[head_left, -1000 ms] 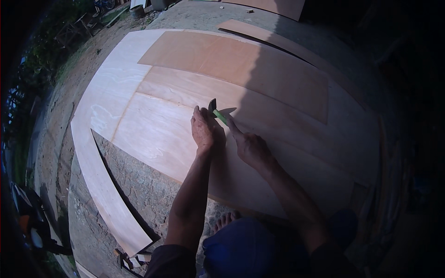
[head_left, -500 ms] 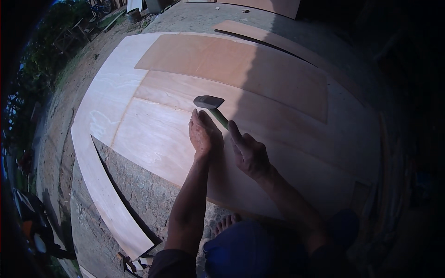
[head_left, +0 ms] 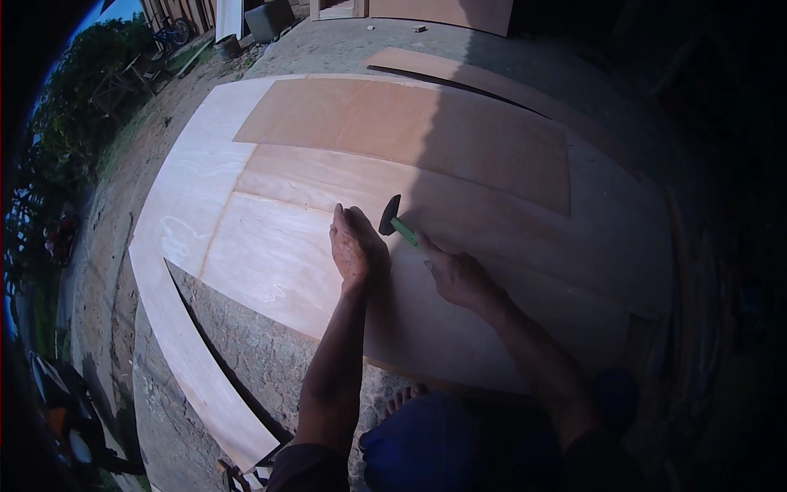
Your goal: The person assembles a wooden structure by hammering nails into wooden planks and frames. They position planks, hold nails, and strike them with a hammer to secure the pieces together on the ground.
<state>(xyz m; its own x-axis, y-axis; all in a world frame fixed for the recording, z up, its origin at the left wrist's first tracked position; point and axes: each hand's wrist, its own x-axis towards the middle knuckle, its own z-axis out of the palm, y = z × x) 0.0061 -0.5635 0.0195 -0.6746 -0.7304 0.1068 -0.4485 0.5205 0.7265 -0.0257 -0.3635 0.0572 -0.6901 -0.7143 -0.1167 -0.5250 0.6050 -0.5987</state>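
A hammer (head_left: 391, 215) with a dark metal head and a green handle is gripped in my right hand (head_left: 461, 275), its head raised above the plywood. My left hand (head_left: 352, 246) rests on edge on the pale plywood sheet (head_left: 270, 238), just left of the hammer head. Its fingers are curled together on the side away from view, and whatever they pinch is hidden. A thinner reddish plywood piece (head_left: 344, 115) lies flat on the far part of the sheet.
A narrow curved plywood strip (head_left: 209, 369) extends toward me at the left over rough concrete (head_left: 246, 328). Another strip (head_left: 443, 70) lies beyond the sheet. Shadow covers the right side. A motorcycle (head_left: 74, 418) stands at the lower left, a bucket (head_left: 227, 47) at the back.
The hammer has swung down and right, and its head has turned from lying sideways to nearly upright. My right hand moved slightly right. My left hand keeps its place on the plywood.
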